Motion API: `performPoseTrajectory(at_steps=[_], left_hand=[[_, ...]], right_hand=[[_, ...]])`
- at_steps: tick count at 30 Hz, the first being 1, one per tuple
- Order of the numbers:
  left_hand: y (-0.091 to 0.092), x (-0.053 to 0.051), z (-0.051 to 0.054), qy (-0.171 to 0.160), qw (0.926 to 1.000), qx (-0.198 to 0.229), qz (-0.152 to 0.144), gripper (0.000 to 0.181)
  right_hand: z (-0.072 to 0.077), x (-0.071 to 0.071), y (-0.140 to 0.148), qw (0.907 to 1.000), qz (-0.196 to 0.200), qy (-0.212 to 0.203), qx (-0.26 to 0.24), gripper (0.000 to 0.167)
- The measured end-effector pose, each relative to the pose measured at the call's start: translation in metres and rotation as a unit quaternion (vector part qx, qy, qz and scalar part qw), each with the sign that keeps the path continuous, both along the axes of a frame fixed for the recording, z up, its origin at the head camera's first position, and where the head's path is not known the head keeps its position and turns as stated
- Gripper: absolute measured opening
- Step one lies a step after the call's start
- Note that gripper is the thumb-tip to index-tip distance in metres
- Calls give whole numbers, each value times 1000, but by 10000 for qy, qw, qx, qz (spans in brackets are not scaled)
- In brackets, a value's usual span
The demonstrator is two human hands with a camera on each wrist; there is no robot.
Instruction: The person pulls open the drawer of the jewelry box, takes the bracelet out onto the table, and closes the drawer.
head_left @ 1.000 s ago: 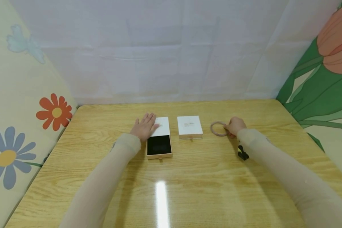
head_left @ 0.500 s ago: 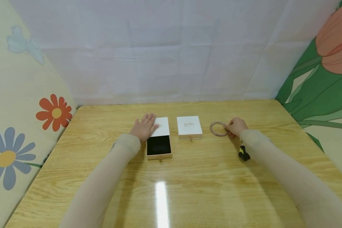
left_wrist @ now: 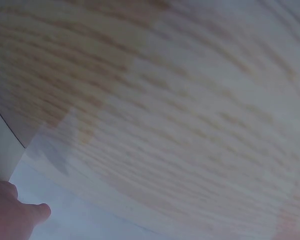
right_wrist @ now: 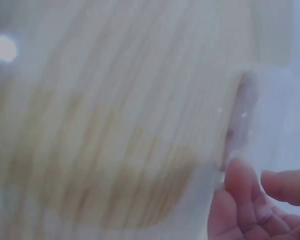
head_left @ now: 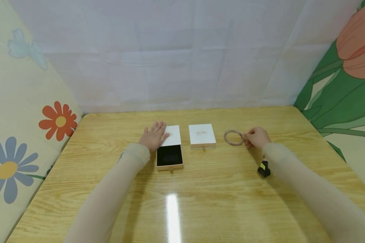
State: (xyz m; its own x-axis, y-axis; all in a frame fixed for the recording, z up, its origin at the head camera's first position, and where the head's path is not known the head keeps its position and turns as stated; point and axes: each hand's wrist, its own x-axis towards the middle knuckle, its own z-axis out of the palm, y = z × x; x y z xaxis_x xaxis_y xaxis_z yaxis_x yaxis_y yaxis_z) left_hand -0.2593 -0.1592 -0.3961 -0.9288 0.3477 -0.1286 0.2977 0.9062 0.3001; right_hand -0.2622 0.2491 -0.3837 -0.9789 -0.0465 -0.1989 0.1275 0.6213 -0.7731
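My left hand (head_left: 153, 137) lies flat with fingers straight across the left part of a box's white lid (head_left: 174, 135); below the lid its black-lined drawer (head_left: 169, 155) is pulled out. Part of this hand (left_wrist: 15, 215) shows at the lower left of the left wrist view. A thin greyish-pink ring (head_left: 227, 140) lies flat on the table, right of a second white box (head_left: 202, 134). My right hand (head_left: 258, 137) is at the ring's right edge, fingers bent. In the right wrist view, thumb and forefinger of this hand (right_wrist: 260, 210) stand apart beside the blurred ring (right_wrist: 242, 110).
Both boxes and the ring stand in a row on the wooden table (head_left: 216, 202), towards its far edge. A small black device (head_left: 264, 169) with a yellow patch is at my right wrist. A pale cloth (head_left: 182, 67) hangs behind the table.
My right hand has let go of the ring and shifted slightly right and towards me. The ring stays in place, and the left hand has not moved.
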Motion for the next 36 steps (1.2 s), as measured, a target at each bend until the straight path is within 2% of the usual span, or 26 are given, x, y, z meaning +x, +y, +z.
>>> performPoseTrajectory(at_steps=[10, 16, 27, 36], left_hand=[[-1, 0, -1, -5, 10000, -59, -53, 65], [0, 0, 0, -17, 10000, -77, -47, 65], [-1, -3, -3, 54, 9999, -90, -55, 65], [-1, -2, -3, 25, 10000, -34, -35, 65]], right_hand=[[7, 18, -9, 9989, -84, 210, -418, 26], [14, 25, -17, 9983, -27, 281, -501, 30], [21, 36, -29, 9961, 70, 629, -618, 27], [21, 43, -36, 9967, 167, 510, -606, 28]])
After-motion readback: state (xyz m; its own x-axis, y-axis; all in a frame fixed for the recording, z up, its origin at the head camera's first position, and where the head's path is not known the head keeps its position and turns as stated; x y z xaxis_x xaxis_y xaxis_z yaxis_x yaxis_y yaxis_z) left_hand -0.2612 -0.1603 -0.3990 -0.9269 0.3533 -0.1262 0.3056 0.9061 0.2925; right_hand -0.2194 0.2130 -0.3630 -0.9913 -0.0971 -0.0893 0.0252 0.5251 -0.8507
